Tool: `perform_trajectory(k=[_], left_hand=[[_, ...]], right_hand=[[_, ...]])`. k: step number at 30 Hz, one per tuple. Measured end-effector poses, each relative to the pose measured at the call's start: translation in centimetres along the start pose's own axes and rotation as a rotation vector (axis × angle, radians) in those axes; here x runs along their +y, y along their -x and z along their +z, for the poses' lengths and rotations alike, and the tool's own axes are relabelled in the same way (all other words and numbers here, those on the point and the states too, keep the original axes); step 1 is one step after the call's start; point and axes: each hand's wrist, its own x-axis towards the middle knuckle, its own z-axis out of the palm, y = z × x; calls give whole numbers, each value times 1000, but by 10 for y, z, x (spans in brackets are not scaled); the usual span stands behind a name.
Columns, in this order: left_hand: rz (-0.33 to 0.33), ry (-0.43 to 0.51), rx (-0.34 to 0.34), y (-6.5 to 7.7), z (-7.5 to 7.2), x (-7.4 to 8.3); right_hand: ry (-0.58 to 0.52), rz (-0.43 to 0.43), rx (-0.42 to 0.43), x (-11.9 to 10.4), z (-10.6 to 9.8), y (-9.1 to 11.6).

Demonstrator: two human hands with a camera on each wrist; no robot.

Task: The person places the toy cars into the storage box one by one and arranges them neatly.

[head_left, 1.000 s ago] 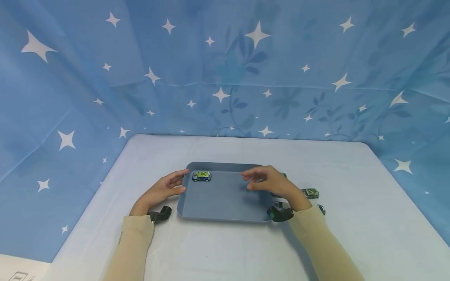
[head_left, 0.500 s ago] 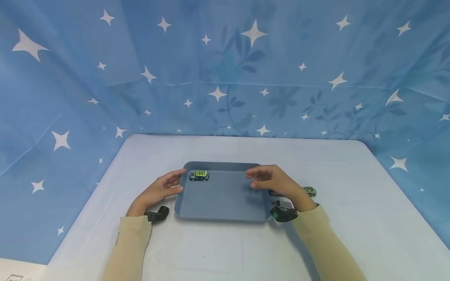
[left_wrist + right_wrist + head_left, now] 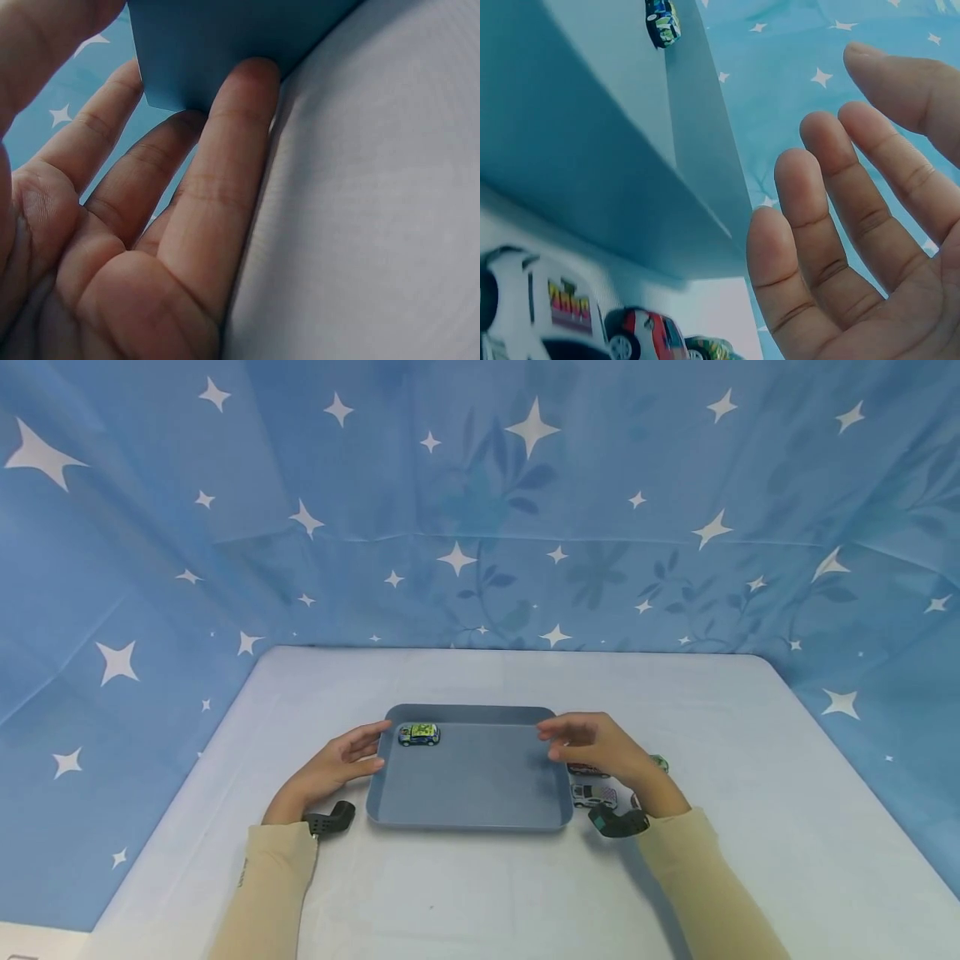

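Note:
A shallow blue-grey tray (image 3: 472,777) lies on the white-covered table, with a yellow-and-blue toy car (image 3: 419,735) in its far left corner. Against the tray's left side rests my left hand (image 3: 333,768), fingers extended; in the left wrist view a fingertip (image 3: 251,82) touches the tray's outer wall. My right hand (image 3: 603,747) hovers at the tray's right edge with relaxed, spread fingers and holds nothing. Below it, beside the tray, stand a white toy car (image 3: 595,796) and a red toy car (image 3: 646,334), the latter partly hidden.
A green toy car (image 3: 659,762) shows behind my right wrist, and part of another toy car peeks out beside the wrist strap. A blue curtain (image 3: 480,510) with white stars hangs along the table's back and sides.
My right hand has drifted right, from over the tray toward its right edge. The left hand stays at the tray's left side. The head view has shifted slightly, sliding the scene left.

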Motion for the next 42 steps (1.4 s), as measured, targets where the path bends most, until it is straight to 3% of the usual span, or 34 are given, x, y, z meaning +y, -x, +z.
perform_trajectory(k=[8,28,42], left_hand=[[6,-8,0,0,3,0],[11,-6,10,6,7,0],[19,-31,20,7,10,1]], right_hand=[[-25,-3,17,7,-7,14],[38,-51,21,18,-26,35],[132,-35,58,15,-48,54]])
